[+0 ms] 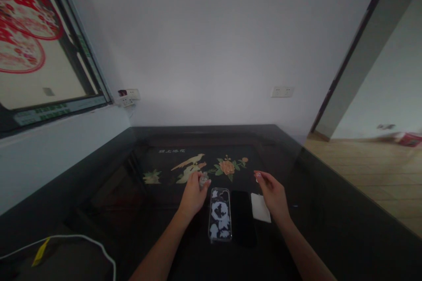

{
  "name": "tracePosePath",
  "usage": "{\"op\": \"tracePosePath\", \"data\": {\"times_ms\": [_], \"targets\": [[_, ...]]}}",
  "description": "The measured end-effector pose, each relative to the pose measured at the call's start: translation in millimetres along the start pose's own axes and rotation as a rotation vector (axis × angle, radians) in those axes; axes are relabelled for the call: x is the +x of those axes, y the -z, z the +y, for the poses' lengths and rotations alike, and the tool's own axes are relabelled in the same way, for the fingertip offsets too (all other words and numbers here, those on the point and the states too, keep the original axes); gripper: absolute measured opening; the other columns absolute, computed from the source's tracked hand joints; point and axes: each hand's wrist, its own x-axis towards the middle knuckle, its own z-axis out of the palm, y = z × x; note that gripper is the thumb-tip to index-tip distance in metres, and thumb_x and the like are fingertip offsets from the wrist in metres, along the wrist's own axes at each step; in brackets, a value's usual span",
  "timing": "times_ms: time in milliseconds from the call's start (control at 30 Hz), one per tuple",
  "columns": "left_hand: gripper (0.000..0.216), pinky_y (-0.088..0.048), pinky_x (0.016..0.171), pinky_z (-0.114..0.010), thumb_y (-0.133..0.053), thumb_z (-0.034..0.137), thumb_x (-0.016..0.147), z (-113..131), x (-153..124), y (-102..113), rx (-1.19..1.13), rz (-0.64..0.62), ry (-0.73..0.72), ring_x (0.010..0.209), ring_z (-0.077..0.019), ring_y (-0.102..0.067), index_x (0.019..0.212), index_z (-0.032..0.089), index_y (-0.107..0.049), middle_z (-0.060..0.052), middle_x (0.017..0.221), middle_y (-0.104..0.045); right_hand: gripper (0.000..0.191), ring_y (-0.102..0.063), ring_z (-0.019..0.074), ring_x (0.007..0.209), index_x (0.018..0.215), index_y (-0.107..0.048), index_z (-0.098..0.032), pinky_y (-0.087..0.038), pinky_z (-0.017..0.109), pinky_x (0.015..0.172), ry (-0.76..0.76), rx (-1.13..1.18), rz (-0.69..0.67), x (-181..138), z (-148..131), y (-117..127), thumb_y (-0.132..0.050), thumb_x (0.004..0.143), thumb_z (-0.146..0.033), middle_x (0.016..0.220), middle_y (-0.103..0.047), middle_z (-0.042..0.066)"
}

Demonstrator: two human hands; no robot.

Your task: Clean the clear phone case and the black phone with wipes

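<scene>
My left hand [194,191] is closed around a small clear, lumpy object [203,179], too blurred to name. It hovers by the top left corner of a transparent phone case [220,215] with white cartoon shapes on it. My right hand [272,191] is raised in a pinch, thumb and forefinger together. Something tiny and pale may sit at those fingertips, but I cannot make it out. Below that hand lies a white square of paper or cloth [261,207]. A black phone-shaped slab [243,218] rests between it and the phone case.
All this lies on a glossy black table [108,202] with a bird and flower picture [227,167] in its top. A white cable [82,237] with a yellow tag [40,252] runs at the near left. Beyond the far edge stands a wall with sockets [282,92].
</scene>
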Motion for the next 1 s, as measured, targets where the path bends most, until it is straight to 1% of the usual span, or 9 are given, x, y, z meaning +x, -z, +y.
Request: {"op": "tracePosePath", "data": {"times_ms": [133,333,467,567,733,800,867,1000], "targets": [[0.014,-0.046,0.092,-0.045,-0.058,0.033,0.094,1.2,-0.8,0.8,0.111,-0.012,0.026,0.104,-0.0287,-0.064,0.101,0.022,-0.053,-0.008,0.104,-0.067,0.047,-0.07,0.0307,0.097,0.097,-0.077,-0.019,-0.055,0.04,0.082,0.006,-0.071,-0.055,-0.2,3.4,-0.6,-0.07,0.082,-0.062,0.103,-0.078,0.013],[0.016,-0.047,0.09,-0.043,-0.054,0.037,0.097,0.3,-1.3,-0.3,0.087,-0.044,0.005,0.105,-0.0289,-0.065,0.102,0.022,-0.052,-0.01,0.105,-0.067,0.05,-0.07,0.0306,0.092,0.092,-0.076,-0.018,-0.052,0.041,0.083,-0.041,-0.06,-0.076,2.3,13.1,1.9,-0.07,0.078,-0.065,0.097,-0.078,0.013],[0.018,-0.048,0.09,-0.043,-0.053,0.039,0.097,1.8,-1.7,0.3,0.087,-0.055,0.014,0.104,-0.0287,-0.065,0.102,0.022,-0.053,-0.009,0.104,-0.068,0.05,-0.069,0.0297,0.088,0.087,-0.075,-0.017,-0.051,0.04,0.082,-0.068,-0.039,-0.064,3.6,19.2,4.1,-0.071,0.077,-0.066,0.093,-0.077,0.012],[0.019,-0.048,0.09,-0.043,-0.053,0.039,0.096,2.4,-1.9,0.2,0.091,-0.05,0.006,0.105,-0.0289,-0.065,0.104,0.022,-0.054,-0.01,0.108,-0.068,0.048,-0.069,0.0288,0.087,0.086,-0.074,-0.017,-0.05,0.039,0.082,-0.068,-0.031,-0.047,3.9,21.1,4.8,-0.071,0.077,-0.065,0.09,-0.076,0.011],[0.018,-0.048,0.09,-0.044,-0.053,0.039,0.096,4.4,-1.9,1.5,0.085,-0.051,-0.008,0.103,-0.0286,-0.065,0.101,0.022,-0.054,-0.009,0.104,-0.067,0.047,-0.069,0.0285,0.087,0.086,-0.075,-0.018,-0.051,0.039,0.082,-0.073,-0.023,-0.012,2.4,12.5,4.3,-0.072,0.076,-0.064,0.09,-0.077,0.01],[0.018,-0.049,0.09,-0.044,-0.053,0.04,0.095,6.1,-1.9,2.4,0.08,-0.044,-0.027,0.101,-0.028,-0.065,0.1,0.022,-0.054,-0.009,0.102,-0.066,0.048,-0.069,0.0289,0.09,0.09,-0.076,-0.018,-0.052,0.039,0.082,-0.075,-0.013,0.005,1.5,7.2,3.5,-0.073,0.076,-0.064,0.092,-0.077,0.01],[0.018,-0.049,0.09,-0.043,-0.054,0.039,0.095,8.2,-2.0,3.3,0.066,-0.036,-0.055,0.099,-0.0272,-0.064,0.1,0.022,-0.054,-0.009,0.101,-0.066,0.05,-0.07,0.0292,0.093,0.097,-0.076,-0.018,-0.053,0.037,0.078,-0.097,0.021,0.007,0.7,3.7,1.9,-0.073,0.076,-0.064,0.098,-0.078,0.011],[0.017,-0.05,0.089,-0.04,-0.055,0.039,0.095,11.9,-3.0,4.2,0.018,-0.046,-0.095,0.097,-0.0251,-0.063,0.098,0.022,-0.055,-0.008,0.099,-0.065,0.053,-0.07,0.0288,0.102,0.11,-0.075,-0.021,-0.055,0.031,0.07,-0.181,0.145,-0.039,-0.5,6.2,-2.4,-0.073,0.079,-0.063,0.115,-0.076,0.011]]}}
